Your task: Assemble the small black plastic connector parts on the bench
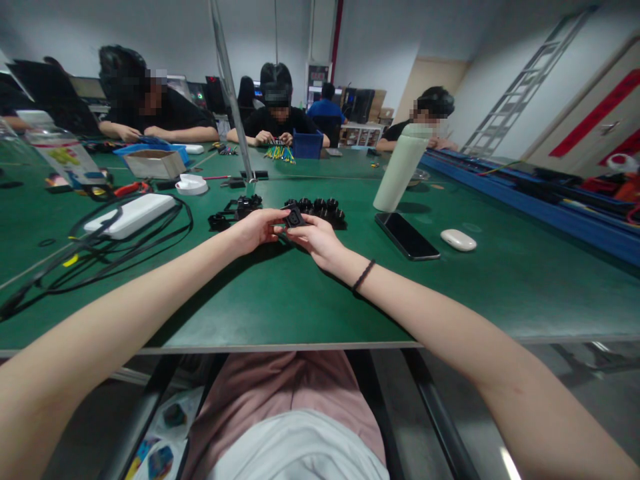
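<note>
The big green table (500,280) is flat, with a dull, soft-looking top. Two bare arms stretch far out over it, long and almost straight, and meet in the middle. The left hand (256,229) and the right hand (319,240) face each other. Their fingers are curled in close and together pinch one small black part (293,217) at the tips, just above the table.

To the right stands a tall, smooth white bottle (400,173). Near it lies a flat, shiny black phone (406,235). Just behind the hands sits a row of black parts (320,207) with round, bumpy tops. Beside the phone is a little white case (459,240), round like a pebble. The held part looks like hard plastic with blocky corners. A thin black band (363,275) goes round the right wrist.
</note>
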Motion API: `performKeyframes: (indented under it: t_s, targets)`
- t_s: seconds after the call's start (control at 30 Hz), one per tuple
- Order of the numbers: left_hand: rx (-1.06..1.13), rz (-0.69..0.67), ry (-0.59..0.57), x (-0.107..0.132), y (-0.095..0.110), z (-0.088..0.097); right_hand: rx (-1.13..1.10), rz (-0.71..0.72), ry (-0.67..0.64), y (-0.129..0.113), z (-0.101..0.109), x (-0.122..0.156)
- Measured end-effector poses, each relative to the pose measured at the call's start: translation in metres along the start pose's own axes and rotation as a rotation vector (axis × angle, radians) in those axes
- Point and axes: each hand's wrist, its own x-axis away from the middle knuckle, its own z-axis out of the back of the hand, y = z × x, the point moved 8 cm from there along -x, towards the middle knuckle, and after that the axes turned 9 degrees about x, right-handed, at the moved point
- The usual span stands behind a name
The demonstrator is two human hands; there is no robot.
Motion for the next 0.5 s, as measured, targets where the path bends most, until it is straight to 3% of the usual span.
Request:
performKeyframes:
  t_s: [0.5]
  targets:
    - [-0.003, -0.035, 0.015, -0.0040, 0.0004, 0.0040, -0.018, -0.045, 0.010, 0.0003, 0.0000, 0.0002]
